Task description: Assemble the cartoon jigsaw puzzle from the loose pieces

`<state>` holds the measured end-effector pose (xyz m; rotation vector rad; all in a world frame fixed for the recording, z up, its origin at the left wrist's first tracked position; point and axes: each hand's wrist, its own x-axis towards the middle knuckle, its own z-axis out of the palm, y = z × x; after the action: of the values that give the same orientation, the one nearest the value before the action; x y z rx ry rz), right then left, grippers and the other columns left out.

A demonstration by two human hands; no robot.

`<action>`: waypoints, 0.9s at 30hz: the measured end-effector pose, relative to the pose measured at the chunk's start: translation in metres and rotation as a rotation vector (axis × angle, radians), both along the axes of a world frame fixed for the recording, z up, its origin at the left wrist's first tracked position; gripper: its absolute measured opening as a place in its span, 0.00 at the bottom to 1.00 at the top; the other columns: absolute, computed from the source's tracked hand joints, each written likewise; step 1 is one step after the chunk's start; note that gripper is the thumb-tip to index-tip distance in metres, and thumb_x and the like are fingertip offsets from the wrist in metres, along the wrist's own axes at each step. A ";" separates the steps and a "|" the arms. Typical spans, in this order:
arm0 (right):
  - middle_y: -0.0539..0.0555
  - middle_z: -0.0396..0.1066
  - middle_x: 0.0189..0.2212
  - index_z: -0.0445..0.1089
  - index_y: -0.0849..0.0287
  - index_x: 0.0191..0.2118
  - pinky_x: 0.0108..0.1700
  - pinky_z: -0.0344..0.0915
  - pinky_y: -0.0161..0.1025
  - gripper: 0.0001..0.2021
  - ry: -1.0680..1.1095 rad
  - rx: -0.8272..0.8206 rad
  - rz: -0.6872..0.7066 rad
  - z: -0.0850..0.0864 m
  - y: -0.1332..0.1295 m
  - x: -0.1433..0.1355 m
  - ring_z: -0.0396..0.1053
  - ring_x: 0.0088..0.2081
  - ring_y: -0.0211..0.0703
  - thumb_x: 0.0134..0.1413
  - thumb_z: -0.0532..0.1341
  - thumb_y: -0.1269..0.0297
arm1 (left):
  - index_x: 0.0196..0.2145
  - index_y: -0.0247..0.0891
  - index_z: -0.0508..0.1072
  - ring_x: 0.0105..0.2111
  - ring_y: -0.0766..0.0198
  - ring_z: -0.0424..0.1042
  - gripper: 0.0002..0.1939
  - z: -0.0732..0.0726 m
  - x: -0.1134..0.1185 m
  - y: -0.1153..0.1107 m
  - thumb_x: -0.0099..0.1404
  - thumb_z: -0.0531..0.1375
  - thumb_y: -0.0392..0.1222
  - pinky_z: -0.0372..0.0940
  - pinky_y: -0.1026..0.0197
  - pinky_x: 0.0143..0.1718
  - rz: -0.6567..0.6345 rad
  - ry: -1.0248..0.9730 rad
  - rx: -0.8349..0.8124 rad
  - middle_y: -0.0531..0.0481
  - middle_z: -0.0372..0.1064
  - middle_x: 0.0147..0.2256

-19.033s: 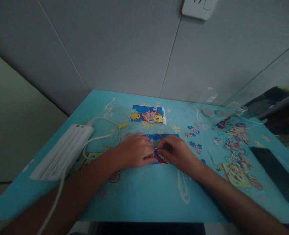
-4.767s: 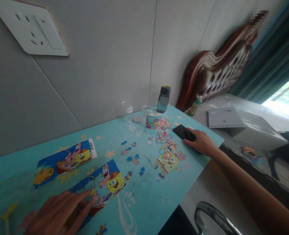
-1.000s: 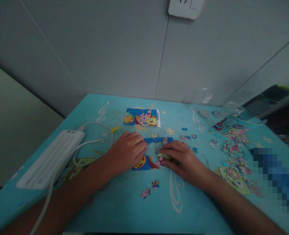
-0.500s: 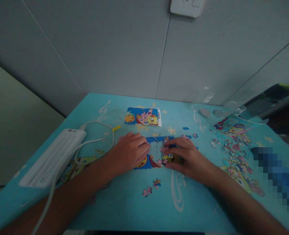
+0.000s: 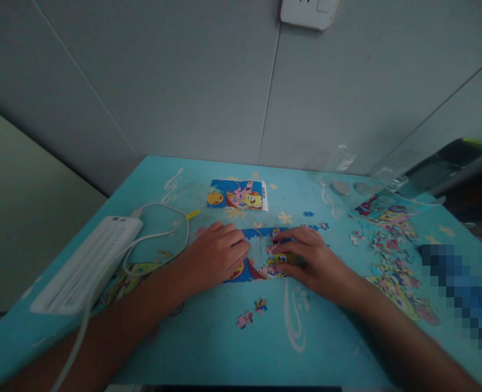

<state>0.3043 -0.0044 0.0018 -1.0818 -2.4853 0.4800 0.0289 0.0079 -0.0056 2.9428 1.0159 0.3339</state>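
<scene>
A partly assembled jigsaw puzzle lies on the blue table, with a gap in its middle where the tabletop shows. My left hand rests over the puzzle's left end, fingers laid down on it and slightly bent. Over the right end is my right hand, thumb and fingers apart and touching the pieces around a yellow cartoon face. Both palms hide part of the puzzle. Two small clusters of loose puzzle pieces, one pink and one dark and yellow, lie nearer to me.
Behind the puzzle lies a picture card. A white power strip with a looped cable sits at left. Many loose pieces are heaped at right, near a clear plastic package. Several blue pieces lie behind my right hand.
My right thumb and fingers have shifted slightly on the puzzle's right end, and more of its lower right edge shows. My left hand stays in place. The view has moved very slightly.
</scene>
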 end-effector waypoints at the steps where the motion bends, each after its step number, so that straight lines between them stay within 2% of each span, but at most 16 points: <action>1: 0.56 0.71 0.54 0.74 0.50 0.50 0.60 0.60 0.56 0.12 -0.009 0.001 0.003 0.000 0.000 0.000 0.67 0.55 0.52 0.62 0.64 0.59 | 0.43 0.38 0.75 0.40 0.56 0.67 0.10 0.000 0.000 0.000 0.74 0.54 0.40 0.56 0.52 0.40 -0.001 -0.002 0.002 0.46 0.71 0.38; 4: 0.56 0.71 0.53 0.75 0.50 0.51 0.60 0.60 0.56 0.12 -0.026 0.009 0.009 0.001 -0.002 0.000 0.67 0.56 0.51 0.62 0.64 0.61 | 0.43 0.38 0.75 0.40 0.57 0.66 0.10 -0.001 -0.001 -0.001 0.74 0.53 0.40 0.56 0.52 0.40 -0.004 -0.009 0.011 0.46 0.71 0.39; 11: 0.56 0.70 0.53 0.73 0.49 0.53 0.64 0.51 0.60 0.15 -0.055 -0.022 0.013 0.001 -0.006 -0.007 0.67 0.56 0.52 0.63 0.62 0.54 | 0.41 0.37 0.75 0.40 0.57 0.66 0.10 -0.001 -0.001 -0.001 0.73 0.54 0.41 0.56 0.53 0.40 -0.004 0.015 0.008 0.47 0.70 0.38; 21: 0.55 0.69 0.53 0.74 0.50 0.50 0.62 0.50 0.56 0.13 -0.047 -0.039 0.019 0.001 -0.006 -0.007 0.66 0.55 0.51 0.63 0.63 0.56 | 0.43 0.38 0.75 0.40 0.57 0.66 0.10 -0.002 -0.001 0.000 0.74 0.54 0.40 0.56 0.53 0.40 -0.013 0.009 0.013 0.47 0.70 0.37; 27: 0.56 0.71 0.51 0.74 0.54 0.50 0.57 0.56 0.50 0.14 -0.014 -0.040 0.044 0.004 -0.006 -0.008 0.65 0.54 0.50 0.62 0.64 0.57 | 0.44 0.40 0.75 0.39 0.59 0.67 0.10 -0.012 -0.005 0.003 0.72 0.54 0.38 0.57 0.54 0.42 -0.061 -0.075 0.047 0.48 0.71 0.37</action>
<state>0.2962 -0.0103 0.0058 -1.0508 -2.5265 0.5390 0.0234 0.0109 -0.0177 2.9697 0.9197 0.4690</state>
